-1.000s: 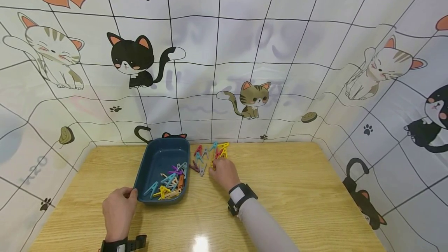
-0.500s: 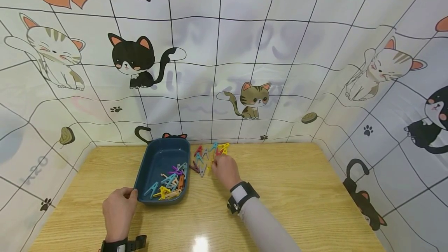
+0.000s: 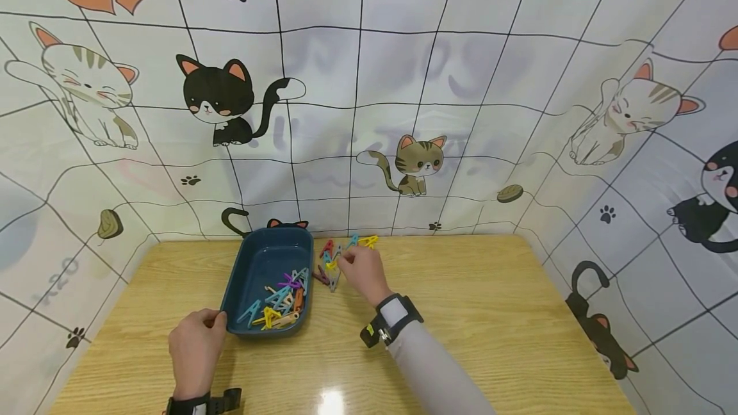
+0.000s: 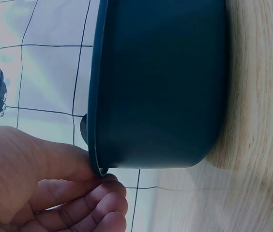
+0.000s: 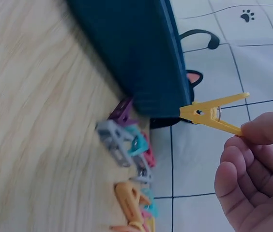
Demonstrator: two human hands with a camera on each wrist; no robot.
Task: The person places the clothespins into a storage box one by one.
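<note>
Right hand [image 3: 364, 273] has a yellow peg [image 5: 189, 112], thumb and fingertip clamped together on the end of one leg, the rest of the fingers curled in close by. The other leg sticks out free, and the nose of the peg points away from the fingers, toward the tray side. Looks raised off the table [image 3: 490, 312] to me, though I can't tell if it clears every one of the loose pegs [image 3: 327, 247] around it. Those are scattered just left of the fingertips and beyond them: red, teal and grey ones close in, a maroon one further left, then a blue and some yellow just past the knuckles. Keep going left from those fingers and you hit the tray [image 3: 259, 261], dark blue, with a jumble of pegs [image 3: 279, 300] in its near half: teal, purple, yellow, orange, wood-coloured. The left hand [image 3: 197, 351] is at the tray's near left corner, thumb and finger pinched on the rim, other fingers folded below it. Behind the right fingers there's a black band [image 3: 406, 319] on the wrist and a pale grey sleeve [image 3: 438, 370]. Way past both hands it's all wall cloth [image 3: 323, 69], grid lines and cartoon cats [image 3: 418, 165].
</note>
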